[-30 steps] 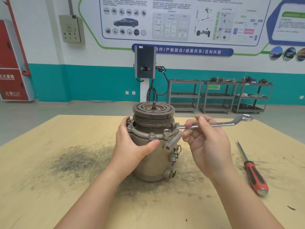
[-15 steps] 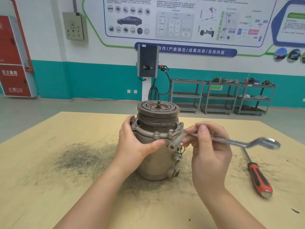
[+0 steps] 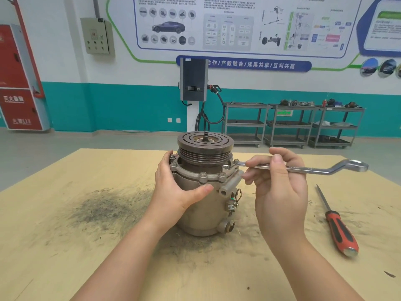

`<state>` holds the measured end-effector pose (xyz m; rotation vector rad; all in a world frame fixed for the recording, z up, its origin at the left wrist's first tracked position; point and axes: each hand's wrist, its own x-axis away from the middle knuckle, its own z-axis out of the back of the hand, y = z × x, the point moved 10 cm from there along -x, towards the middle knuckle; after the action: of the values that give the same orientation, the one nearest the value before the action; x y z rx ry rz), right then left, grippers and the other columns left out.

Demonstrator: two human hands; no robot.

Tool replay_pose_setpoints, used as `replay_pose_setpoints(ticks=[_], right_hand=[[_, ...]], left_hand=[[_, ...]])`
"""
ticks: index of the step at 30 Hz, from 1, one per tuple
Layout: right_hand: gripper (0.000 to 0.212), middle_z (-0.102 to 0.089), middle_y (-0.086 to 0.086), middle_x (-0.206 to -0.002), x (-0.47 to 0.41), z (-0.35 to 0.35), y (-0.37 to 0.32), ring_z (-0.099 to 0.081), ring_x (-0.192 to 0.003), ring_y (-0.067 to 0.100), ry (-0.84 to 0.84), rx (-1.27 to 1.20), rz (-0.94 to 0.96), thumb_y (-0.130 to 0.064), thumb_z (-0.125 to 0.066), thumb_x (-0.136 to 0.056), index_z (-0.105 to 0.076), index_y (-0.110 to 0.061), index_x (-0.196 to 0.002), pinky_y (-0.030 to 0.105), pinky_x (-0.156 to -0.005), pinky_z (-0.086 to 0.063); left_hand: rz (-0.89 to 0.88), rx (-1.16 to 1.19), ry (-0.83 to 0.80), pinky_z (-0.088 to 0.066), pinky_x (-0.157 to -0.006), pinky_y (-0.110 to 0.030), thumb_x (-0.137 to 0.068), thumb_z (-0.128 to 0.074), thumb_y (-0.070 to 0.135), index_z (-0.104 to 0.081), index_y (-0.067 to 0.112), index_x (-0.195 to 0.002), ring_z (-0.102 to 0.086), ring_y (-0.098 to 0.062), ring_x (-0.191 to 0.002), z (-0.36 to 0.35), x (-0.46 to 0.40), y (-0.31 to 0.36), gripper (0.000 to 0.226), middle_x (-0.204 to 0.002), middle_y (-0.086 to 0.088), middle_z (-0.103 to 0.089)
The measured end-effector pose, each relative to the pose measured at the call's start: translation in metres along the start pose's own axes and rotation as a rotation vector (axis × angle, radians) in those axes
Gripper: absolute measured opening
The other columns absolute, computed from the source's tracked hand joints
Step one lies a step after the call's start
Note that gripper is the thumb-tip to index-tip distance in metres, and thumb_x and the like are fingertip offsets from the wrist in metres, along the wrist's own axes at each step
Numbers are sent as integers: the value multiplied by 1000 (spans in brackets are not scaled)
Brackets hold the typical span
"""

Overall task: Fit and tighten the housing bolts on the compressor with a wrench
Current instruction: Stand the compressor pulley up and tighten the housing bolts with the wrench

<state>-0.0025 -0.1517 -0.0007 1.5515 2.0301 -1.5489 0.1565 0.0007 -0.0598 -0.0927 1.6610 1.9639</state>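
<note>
bracing the heavy, stiff compressor (image 3: pixel 201 205) at nine o'clock, the left hand (image 3: pixel 180 187) lies open on it while right hand (image 3: pixel 280 187) fingers pinch the slippery wrench (image 3: pixel 303 169) mid-shank at three o'clock.

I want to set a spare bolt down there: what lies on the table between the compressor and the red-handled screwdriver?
Head view: only bare table with dark smudges between compressor and screwdriver; the right hand hovers above, holding the wrench.
</note>
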Motion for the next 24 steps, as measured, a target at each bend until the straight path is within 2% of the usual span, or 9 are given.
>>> replay_pose_setpoints(ticks=[5, 9, 13, 16, 19, 22, 24], right_hand=[[19, -66, 6, -66, -11, 4, 24, -57, -52, 16, -10, -161, -224, -3, -30, -104, -45, -9, -96, 23, -53, -48], [17, -64, 6, -65, -17, 3, 35, -57, -51, 16, -63, -229, -367, -3, -31, -103, -47, -8, -98, 24, -52, -49], [18, -62, 6, -66, -18, 2, 36, -56, -51, 17, -95, -240, -387, -2, -32, -101, -48, -8, -96, 25, -52, -49], [23, -61, 8, -65, -14, 3, 30, -54, -49, 18, -52, -210, -268, 2, -33, -100, -51, -7, -89, 25, -49, -47], [18, -61, 10, -68, -2, 1, 14, -56, -50, 21, -34, -97, -58, 0, -39, -96, -56, -5, -90, 25, -50, -48], [21, -63, 3, -77, 23, -17, -7, -59, -61, 21, -87, 148, 229, -4, -46, -95, -64, -15, -96, 28, -57, -49], [21, -63, -6, -84, 40, -37, -9, -60, -73, 15, -159, 284, 312, -16, -49, -98, -65, -21, -110, 24, -68, -49]], left_hand=[[27, -37, -32, -31, -119, -47, -33, -83, 67, -6, 41, -155, -28, -12, -145, 1, -2, -4, 147, -158, 8, -26], [21, -43, -29, -34, -118, -46, -32, -83, 68, -12, 36, -154, -33, -11, -142, 2, -3, -1, 144, -154, 9, -32], [33, -11, -69, -36, -116, -46, -32, -86, 65, -16, 38, -150, -38, -14, -139, 0, -5, -2, 140, -151, 8, -36], [40, 9, -94, -36, -117, -46, -31, -86, 68, -16, 39, -149, -38, -14, -139, 0, -5, -2, 140, -150, 8, -36], [40, 4, -92, -35, -117, -46, -28, -85, 75, -18, 36, -149, -38, -14, -139, 1, -5, -3, 144, -151, 7, -36], [25, -6, -82, -34, -117, -46, -24, -80, 86, -19, 36, -149, -37, -13, -140, 2, -5, -3, 147, -150, 7, -37], [16, -6, -69, -35, -117, -46, -24, -79, 87, -20, 40, -147, -38, -13, -139, 2, -6, -4, 145, -149, 7, -38]])
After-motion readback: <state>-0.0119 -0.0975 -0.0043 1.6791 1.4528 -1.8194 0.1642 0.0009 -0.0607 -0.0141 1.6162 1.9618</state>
